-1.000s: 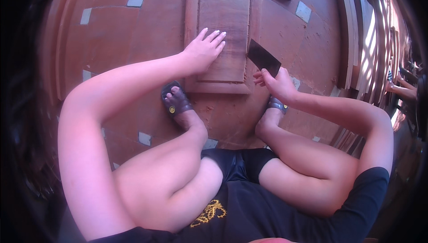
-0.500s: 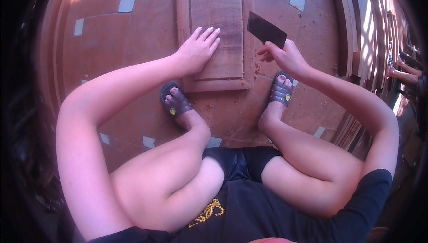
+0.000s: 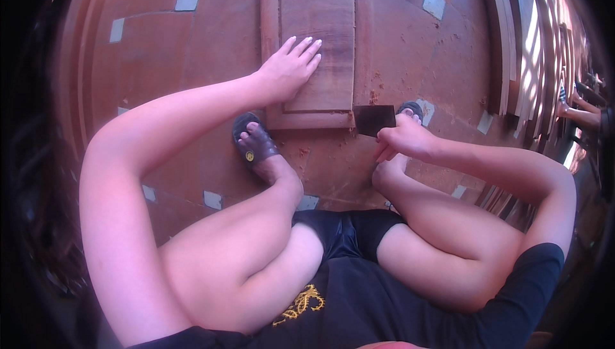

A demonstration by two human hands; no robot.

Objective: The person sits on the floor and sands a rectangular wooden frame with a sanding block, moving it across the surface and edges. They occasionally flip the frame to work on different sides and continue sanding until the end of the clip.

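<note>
Hands work apart: the left hand (image 3: 291,70) rests spread on the wooden panel (image 3: 327,16), while the right hand (image 3: 409,137) pinches a dark plate (image 3: 375,120) at the panel's near right corner. Best to press firmly and keep the plate's edge even. Beneath lies the tiled floor (image 3: 147,61), with shavings (image 3: 377,95) alongside.

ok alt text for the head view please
A bare left hand rests spread on a framed wooden panel on a reddish tiled floor; the right hand holds a thin dark rectangular plate at the panel's lower right corner.
</note>
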